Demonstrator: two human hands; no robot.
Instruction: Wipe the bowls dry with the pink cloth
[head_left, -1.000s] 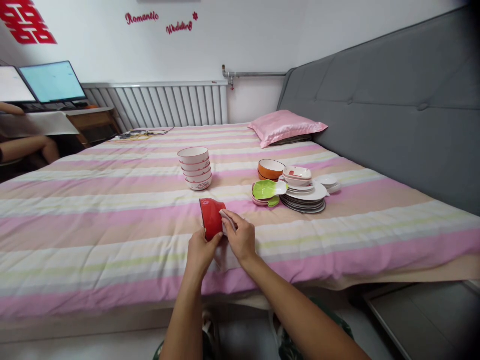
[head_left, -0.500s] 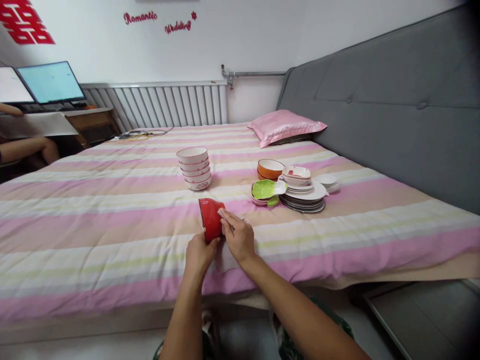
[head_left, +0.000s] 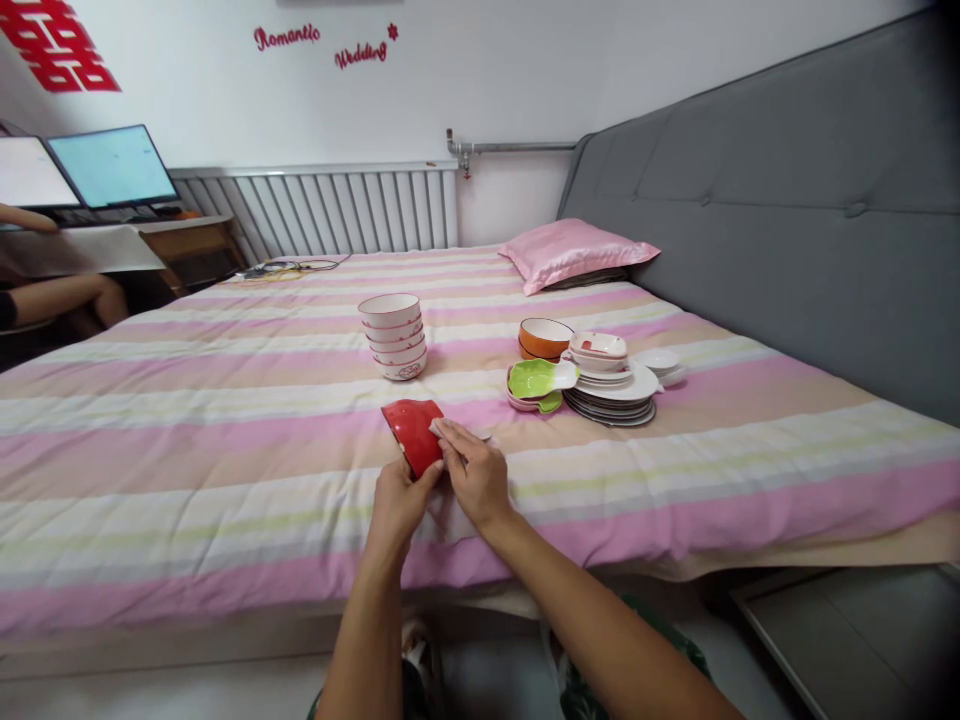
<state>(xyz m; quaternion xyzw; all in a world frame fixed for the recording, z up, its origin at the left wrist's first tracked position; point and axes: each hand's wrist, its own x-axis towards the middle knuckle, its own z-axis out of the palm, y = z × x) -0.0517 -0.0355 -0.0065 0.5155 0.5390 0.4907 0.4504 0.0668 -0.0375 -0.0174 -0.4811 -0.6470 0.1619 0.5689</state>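
Note:
Tilted on its side above the bed's near part is a red bowl (head_left: 417,432), its rim to the left. My left hand (head_left: 401,500) grips it at the lower rim, thumb on the outside. My right hand (head_left: 472,468) is closed on a pale cloth (head_left: 438,428), pressed against the bowl's outer side; most of the cloth is hidden by the fingers. Beyond the bowl stands a stack of white bowls (head_left: 395,338) with red rims. To the right are orange bowls (head_left: 545,338), green leaf-shaped dishes (head_left: 536,379) and a pile of plates (head_left: 615,408).
A striped bedspread (head_left: 225,430) covers the bed under everything. At the far right a pink pillow (head_left: 577,252) lies by the grey headboard (head_left: 765,200). Cables (head_left: 289,268) lie at the far left corner. A person's arm (head_left: 28,218) shows by the monitors (head_left: 112,165).
The red bowl has turned in my left hand, its rim tipping further to the left and its outside facing up more. My right hand stays against it with the cloth.

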